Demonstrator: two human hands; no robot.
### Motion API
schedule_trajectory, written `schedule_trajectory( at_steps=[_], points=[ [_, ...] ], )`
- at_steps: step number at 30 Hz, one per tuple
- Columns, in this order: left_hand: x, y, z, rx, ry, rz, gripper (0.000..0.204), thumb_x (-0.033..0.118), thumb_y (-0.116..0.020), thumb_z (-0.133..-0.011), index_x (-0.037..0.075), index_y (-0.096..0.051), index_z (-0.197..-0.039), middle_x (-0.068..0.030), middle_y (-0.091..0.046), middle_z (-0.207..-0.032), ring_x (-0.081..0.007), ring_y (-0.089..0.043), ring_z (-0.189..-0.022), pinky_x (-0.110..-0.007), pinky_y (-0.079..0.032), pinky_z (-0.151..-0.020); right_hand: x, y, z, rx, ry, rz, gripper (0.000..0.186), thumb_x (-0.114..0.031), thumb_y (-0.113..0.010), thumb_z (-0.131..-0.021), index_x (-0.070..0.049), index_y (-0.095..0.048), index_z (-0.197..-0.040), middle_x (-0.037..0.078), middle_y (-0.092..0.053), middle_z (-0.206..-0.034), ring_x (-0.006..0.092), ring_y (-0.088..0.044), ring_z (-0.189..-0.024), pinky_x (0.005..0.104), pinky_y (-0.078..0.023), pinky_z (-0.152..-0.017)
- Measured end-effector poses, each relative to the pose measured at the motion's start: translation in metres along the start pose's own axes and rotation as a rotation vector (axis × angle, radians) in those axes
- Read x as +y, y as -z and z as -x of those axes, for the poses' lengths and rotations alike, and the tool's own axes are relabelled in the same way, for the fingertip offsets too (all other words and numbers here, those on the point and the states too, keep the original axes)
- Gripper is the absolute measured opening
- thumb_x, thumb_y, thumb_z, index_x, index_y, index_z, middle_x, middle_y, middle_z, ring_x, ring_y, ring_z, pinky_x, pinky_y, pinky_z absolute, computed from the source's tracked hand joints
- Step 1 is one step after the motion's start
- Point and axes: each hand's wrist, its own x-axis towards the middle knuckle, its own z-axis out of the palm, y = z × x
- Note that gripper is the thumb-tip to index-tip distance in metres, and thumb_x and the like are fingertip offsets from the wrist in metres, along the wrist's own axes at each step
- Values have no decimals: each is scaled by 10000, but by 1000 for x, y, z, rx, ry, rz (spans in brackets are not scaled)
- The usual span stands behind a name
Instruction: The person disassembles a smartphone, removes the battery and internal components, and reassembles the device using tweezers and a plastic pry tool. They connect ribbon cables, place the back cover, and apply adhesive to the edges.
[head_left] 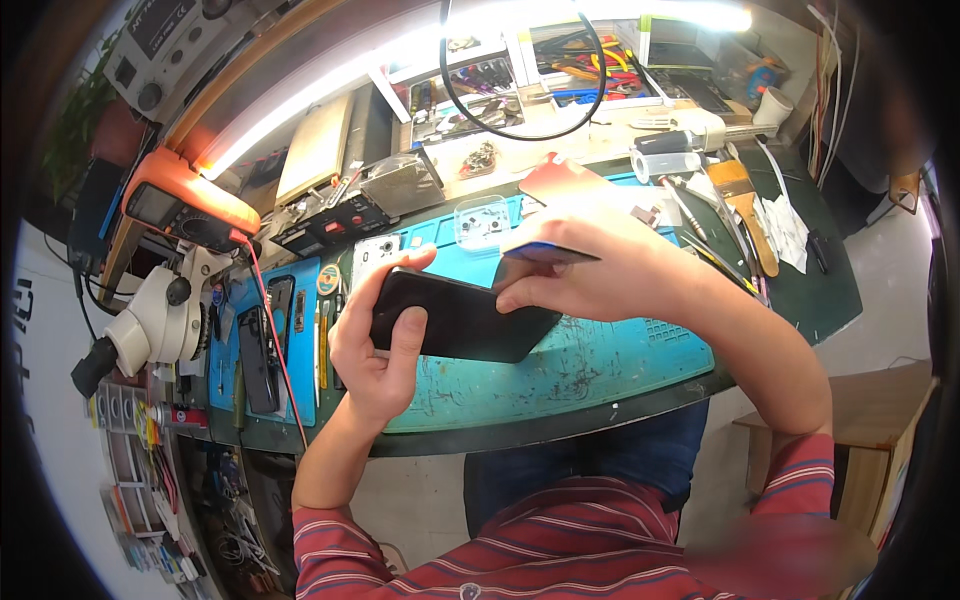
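My left hand (pixel 375 365) is closed around the left end of a black smartphone (pixel 460 318), thumb on its dark glossy face. The phone is tilted above the blue-green work mat (pixel 480 395). From the right, my right hand (pixel 590 265) pinches a thin dark glossy sheet (pixel 532 254) with a bluish edge. The sheet stands up at the phone's right end; whether the two are joined I cannot tell. Behind my hands, a small clear tray (pixel 482 220) with little parts and an orange-red card-like piece (pixel 562 178) lie on the bench.
An orange multimeter (pixel 185 195) and a white microscope part (pixel 155 320) stand at the left, beside more phone parts (pixel 262 350) on a blue mat. A red lead (pixel 272 340) hangs over them. Brushes (pixel 745 205) and tweezers lie at the right; a black cable loop (pixel 520 130) hangs ahead.
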Motion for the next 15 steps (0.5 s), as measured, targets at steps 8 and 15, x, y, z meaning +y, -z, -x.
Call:
schedule_trajectory(
  at_steps=[8, 15],
  points=[
    [1, 0, 3, 27, 50, 7, 440, 35, -650, -1051, -112, -565, -1456, -246, -733, -1368, -260, -721, -1225, -368, -545, -1071, 13, -35, 14, 183, -60, -275, 191, -286, -835, -971, -111, -855, -1044, 11, -809, -928, 116, -704, -839, 300, -551, -784],
    [-4, -2, -4, 48, 176, 74, 429, 91, -666, -1075, -64, -587, -1468, -189, -742, -1378, -160, -705, -1143, -313, -554, -1019, 19, -58, 10, 363, -76, -538, 232, -266, -865, -959, -51, -851, -1047, 31, -824, -957, 106, -729, -887, 292, -572, -818]
  ],
)
